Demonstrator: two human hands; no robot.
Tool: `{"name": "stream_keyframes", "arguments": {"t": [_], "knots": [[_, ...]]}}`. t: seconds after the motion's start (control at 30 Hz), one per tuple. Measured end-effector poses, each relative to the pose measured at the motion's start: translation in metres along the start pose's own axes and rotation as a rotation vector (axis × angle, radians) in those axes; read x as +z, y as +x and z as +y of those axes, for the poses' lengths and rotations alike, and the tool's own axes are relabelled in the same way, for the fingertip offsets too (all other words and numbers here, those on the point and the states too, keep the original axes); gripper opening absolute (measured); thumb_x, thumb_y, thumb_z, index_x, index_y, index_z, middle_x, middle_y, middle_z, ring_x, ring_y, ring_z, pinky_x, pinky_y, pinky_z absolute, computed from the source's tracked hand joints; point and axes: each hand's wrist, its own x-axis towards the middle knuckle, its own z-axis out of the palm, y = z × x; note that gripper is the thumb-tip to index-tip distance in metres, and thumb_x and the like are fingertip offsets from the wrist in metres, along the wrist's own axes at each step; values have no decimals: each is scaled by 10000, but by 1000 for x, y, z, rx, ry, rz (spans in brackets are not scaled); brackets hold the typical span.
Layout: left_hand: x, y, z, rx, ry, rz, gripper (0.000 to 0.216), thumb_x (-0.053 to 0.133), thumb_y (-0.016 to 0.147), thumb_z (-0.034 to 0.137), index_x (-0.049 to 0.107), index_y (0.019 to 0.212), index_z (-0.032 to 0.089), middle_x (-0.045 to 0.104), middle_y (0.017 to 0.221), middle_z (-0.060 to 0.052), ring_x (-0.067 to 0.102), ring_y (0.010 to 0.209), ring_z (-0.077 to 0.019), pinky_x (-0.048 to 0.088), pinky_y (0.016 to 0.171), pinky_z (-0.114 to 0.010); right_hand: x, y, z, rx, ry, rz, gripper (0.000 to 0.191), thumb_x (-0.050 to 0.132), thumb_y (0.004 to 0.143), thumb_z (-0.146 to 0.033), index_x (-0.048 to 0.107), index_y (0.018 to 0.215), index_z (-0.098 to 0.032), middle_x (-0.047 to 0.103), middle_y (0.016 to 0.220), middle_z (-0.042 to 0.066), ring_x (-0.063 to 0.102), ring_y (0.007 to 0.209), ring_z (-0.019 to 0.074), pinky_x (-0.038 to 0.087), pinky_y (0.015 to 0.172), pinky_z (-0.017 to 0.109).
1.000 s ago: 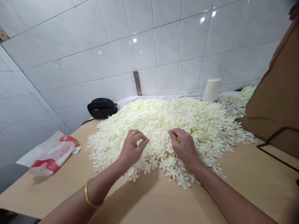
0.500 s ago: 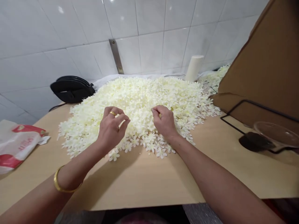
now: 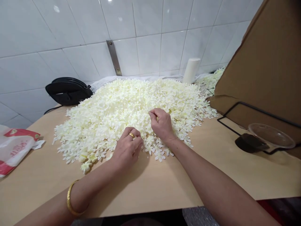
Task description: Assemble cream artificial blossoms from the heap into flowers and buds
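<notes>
A wide heap of cream-white artificial flowers (image 3: pixel 122 100) covers the back half of the table. My left hand (image 3: pixel 129 147), with a gold ring and a bangle, is at the heap's front edge, its fingers bent down together among the nearest blossoms; their tips are hidden. Just right of it and a little farther back, my right hand (image 3: pixel 162 124) is closed in a pinch over the flowers. Whatever lies between its thumb and forefinger is too small to make out. A small cluster of yellowish blossoms (image 3: pixel 86 161) lies left of my left forearm.
A black bag (image 3: pixel 68 91) sits at the back left, and a red-and-white plastic bag (image 3: pixel 17 150) at the left edge. On the right are a cardboard sheet (image 3: pixel 265 66), a black wire frame (image 3: pixel 265 110) and a clear plastic lid (image 3: pixel 271 135). A white cone (image 3: pixel 191 70) stands behind the heap.
My left hand has come down and to the right, onto the heap's front edge, its fingers drawing together. My right hand keeps its pinch almost in place. The view has shifted slightly.
</notes>
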Motion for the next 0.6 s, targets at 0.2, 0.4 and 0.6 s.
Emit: {"name": "stream_keyframes", "arguments": {"t": [0.2,0.4,0.6], "knots": [[-21,14,-4,-103,-20,59,180,384,824,109,486,690,171,516,738,-54,413,799,-188,418,683,-327,0,0,0,-13,24,10,184,428,773,-156,503,609,-189,528,603,6,486,625,150,338,622,264],[-24,10,-2,-20,12,13,87,485,788,165,571,773,157,526,869,-88,408,911,-229,422,726,-360,1,-1,0,1,24,-7,188,419,781,-169,516,621,-193,541,629,9,491,653,153,343,648,268],[-2,-4,1,63,51,-31,143,464,777,120,604,770,144,527,878,-109,411,935,-254,434,708,-367,1,-2,-2,2,7,-18,179,428,779,-168,516,625,-189,540,625,5,492,650,149,341,645,262]]}}
